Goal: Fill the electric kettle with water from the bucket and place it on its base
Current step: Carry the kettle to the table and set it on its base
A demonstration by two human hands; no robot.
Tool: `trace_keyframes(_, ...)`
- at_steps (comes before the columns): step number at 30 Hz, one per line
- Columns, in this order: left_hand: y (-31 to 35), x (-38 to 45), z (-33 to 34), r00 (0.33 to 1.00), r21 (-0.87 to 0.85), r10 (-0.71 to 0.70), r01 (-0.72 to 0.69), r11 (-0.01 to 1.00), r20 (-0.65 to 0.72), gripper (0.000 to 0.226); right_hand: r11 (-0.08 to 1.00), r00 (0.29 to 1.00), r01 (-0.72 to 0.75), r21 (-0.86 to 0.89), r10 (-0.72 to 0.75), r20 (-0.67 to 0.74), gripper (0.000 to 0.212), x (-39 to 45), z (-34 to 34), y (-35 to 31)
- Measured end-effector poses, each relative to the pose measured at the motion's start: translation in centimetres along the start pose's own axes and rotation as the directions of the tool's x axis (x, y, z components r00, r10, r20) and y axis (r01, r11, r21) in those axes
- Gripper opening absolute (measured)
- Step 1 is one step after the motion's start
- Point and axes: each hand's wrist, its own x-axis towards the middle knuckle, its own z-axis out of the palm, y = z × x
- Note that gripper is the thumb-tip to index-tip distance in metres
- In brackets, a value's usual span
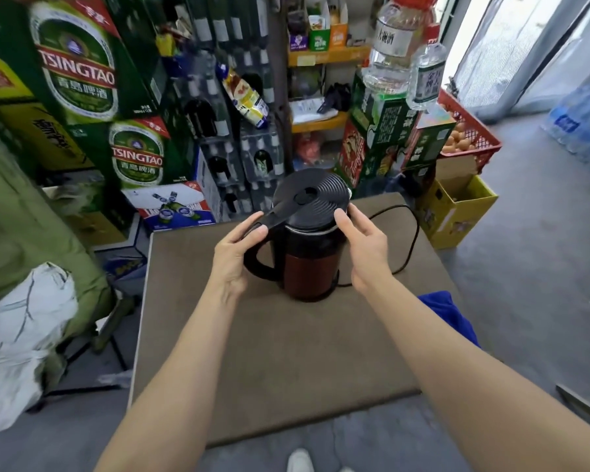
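Note:
A dark red and black electric kettle (309, 264) stands on a low brown table (286, 352), sitting on its black base (334, 290). Its ribbed black lid (315, 202) is tilted up slightly. My left hand (234, 258) is at the handle side, thumb and fingers on the lid's lever above the handle. My right hand (365, 247) touches the lid's right rim with thumb and fingertips. A black power cord (413, 240) loops from the base across the table's far right. No bucket is in view.
Green beer cartons (82, 69) and bottle crates stack behind the table. Large water bottles (395, 46) stand on boxes at the back right, beside a red egg crate (470, 137) and a yellow box (457, 206). A blue cloth (450, 315) lies at the table's right edge.

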Motion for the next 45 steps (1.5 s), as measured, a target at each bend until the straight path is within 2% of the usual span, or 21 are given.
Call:
trace_keyframes(5, -0.1, 1.1, 1.0, 1.0, 0.003, -0.013, 0.013, 1.0, 0.02, 0.037, 1.0, 1.0, 0.015, -0.022, -0.015, -0.019, 0.059, 1.5, -0.6, -0.2)
trace_keyframes(11, -0.1, 2.0, 1.8, 0.998, 0.097, -0.021, 0.015, 0.995, 0.064, 0.047, 0.999, 1.0, 0.012, -0.049, -0.013, -0.015, 0.059, 2.0, -1.9, -0.5)
trace_keyframes(19, -1.4, 1.3, -0.7, 0.999, 0.084, 0.023, -0.026, 0.996, 0.027, 0.046, 0.999, 0.997, -0.04, -0.032, 0.042, 0.067, 0.058, 1.2, -2.2, 0.2)
trace_keyframes(23, -1.9, 1.2, -1.5, 0.998, 0.095, 0.05, -0.053, 0.994, 0.025, 0.08, 0.997, 0.994, -0.033, -0.069, 0.04, 0.102, 0.057, 1.6, -2.2, 1.1)
trace_keyframes(24, -1.9, 1.5, -1.4, 0.998, 0.104, 0.059, -0.062, 0.993, 0.029, 0.082, 0.996, 0.995, -0.027, -0.088, 0.036, 0.095, 0.057, 1.7, -2.2, 1.4)
trace_keyframes(27, -1.7, 2.1, -1.9, 0.996, 0.111, 0.064, -0.07, 0.991, 0.057, 0.072, 0.989, 0.995, 0.001, -0.149, 0.013, 0.099, 0.058, 1.7, -2.5, 2.1)
trace_keyframes(31, -1.7, 1.5, -2.7, 0.995, 0.141, 0.033, -0.046, 0.989, 0.093, 0.073, 0.972, 0.99, 0.076, -0.221, -0.047, 0.135, 0.06, 0.6, -3.1, 2.4)
trace_keyframes(34, -0.9, 0.5, -2.7, 0.992, 0.298, 0.057, -0.088, 0.95, 0.111, 0.065, 0.94, 0.987, 0.112, -0.323, -0.067, 0.147, 0.066, 0.4, -3.4, 2.0)
trace_keyframes(36, -0.1, 0.0, -2.3, 0.981, 0.502, 0.153, -0.191, 0.844, 0.115, 0.05, 0.907, 0.981, 0.144, -0.395, -0.08, 0.175, 0.069, 0.6, -3.4, 1.6)
trace_keyframes(37, 0.3, -0.3, -1.7, 0.962, 0.621, 0.233, -0.271, 0.735, 0.144, 0.046, 0.889, 0.978, 0.162, -0.428, -0.087, 0.189, 0.069, 0.7, -3.3, 1.4)
trace_keyframes(38, 0.6, -0.6, -1.0, 0.927, 0.728, 0.313, -0.358, 0.585, 0.205, 0.046, 0.872, 0.975, 0.179, -0.455, -0.094, 0.202, 0.068, 0.7, -3.3, 1.2)
trace_keyframes(40, 0.7, -1.4, 1.3, 0.851, 0.821, 0.395, -0.478, 0.312, 0.346, 0.05, 0.846, 0.968, 0.207, -0.491, -0.105, 0.226, 0.068, 0.7, -3.4, 0.9)
trace_keyframes(42, 0.4, -1.8, 3.3, 0.825, 0.859, 0.368, -0.499, 0.119, 0.429, 0.053, 0.822, 0.964, 0.225, -0.524, -0.109, 0.243, 0.068, 0.7, -3.4, 0.8)
trace_keyframes(45, 0.0, -1.6, 4.3, 0.841, 0.888, 0.287, -0.439, -0.136, 0.459, 0.058, 0.787, 0.959, 0.243, -0.567, -0.108, 0.26, 0.066, 0.6, -3.4, 0.2)
